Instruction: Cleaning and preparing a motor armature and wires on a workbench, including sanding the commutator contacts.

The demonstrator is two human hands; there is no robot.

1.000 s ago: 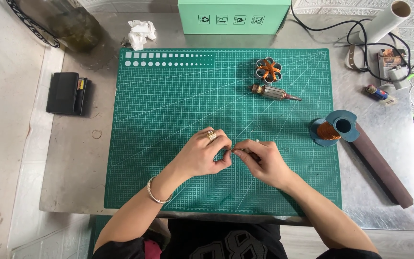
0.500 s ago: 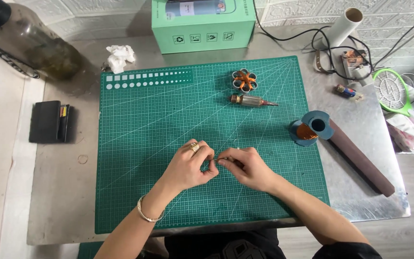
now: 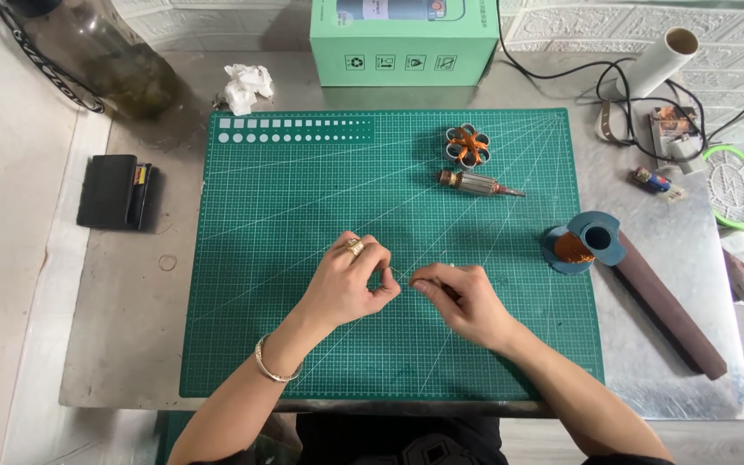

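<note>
Now | left hand (image 3: pixel 350 284), right hand (image 3: pixel 462 297): each grip pinching one thin wire (image 3: pixel 405 277) | one green mat (image 3: pixel 303 215) | one rotor (image 3: pixel 475 182)

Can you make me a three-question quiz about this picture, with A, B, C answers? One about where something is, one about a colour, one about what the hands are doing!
1. Where is the green box?
A. behind the cutting mat
B. on the floor
C. in a hand

2. What colour is the mat?
A. red
B. green
C. yellow

3. How are the left hand and right hand?
A. flat and apart
B. holding the spool
C. fingertips pinched close together

Answers: 1 A, it stands past the mat's far edge. 2 B, the mat is green with white lines. 3 C, both pinch something tiny mid-mat.
</note>
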